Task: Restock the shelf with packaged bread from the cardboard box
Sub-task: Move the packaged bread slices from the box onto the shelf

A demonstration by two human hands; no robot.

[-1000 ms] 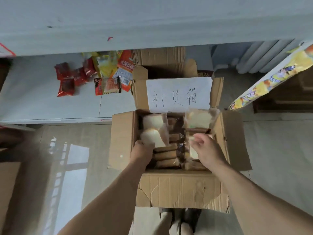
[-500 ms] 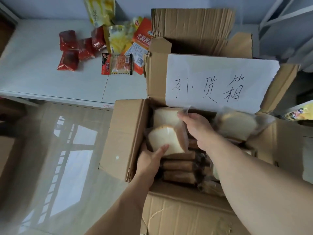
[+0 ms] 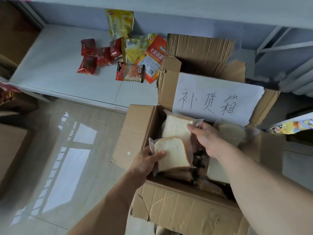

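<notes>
Over the cardboard box (image 3: 177, 212), L hand (image 3: 145, 162) & R hand (image 3: 205, 137) each grip-clamp a bread pack's edge, near pack (image 3: 172, 153), far pack (image 3: 177, 127).

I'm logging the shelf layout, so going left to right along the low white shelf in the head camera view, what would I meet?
Cluster of small dark red snack packets → tall yellow snack bag → pale yellow bag picturing fries → orange packet with white lettering → brown cardboard box with handwritten white paper label.
</notes>
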